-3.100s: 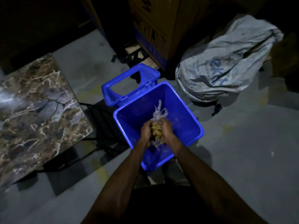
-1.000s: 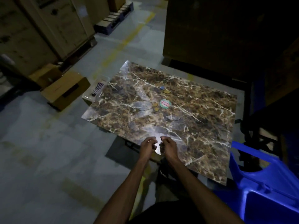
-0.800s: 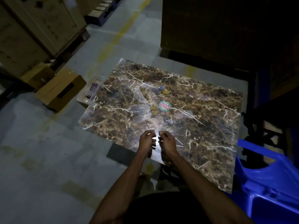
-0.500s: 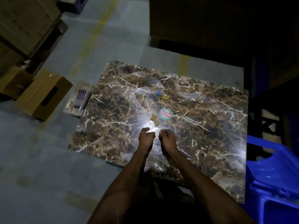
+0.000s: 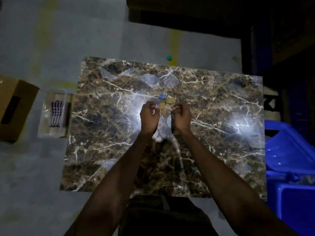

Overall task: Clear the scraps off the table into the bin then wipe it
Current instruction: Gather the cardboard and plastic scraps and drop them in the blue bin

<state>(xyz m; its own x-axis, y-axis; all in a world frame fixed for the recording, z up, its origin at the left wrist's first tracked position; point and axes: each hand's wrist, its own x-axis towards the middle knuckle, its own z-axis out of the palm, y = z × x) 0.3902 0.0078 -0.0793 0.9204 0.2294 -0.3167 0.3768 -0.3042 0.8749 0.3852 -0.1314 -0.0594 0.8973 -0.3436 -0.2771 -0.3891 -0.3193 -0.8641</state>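
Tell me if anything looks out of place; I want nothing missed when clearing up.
A small teal cap lies on the floor just beyond the table's far edge, apart from the scraps on the tabletop. It may be a stray scrap; easy to overlook.

A single head-worn view is given, aimed steeply down from above the near edge of the marble table point(image 5: 213, 99), whose whole top is framed at close range. Grey floor point(image 5: 51, 40) is seen at left and beyond; no second view is provided for overlap
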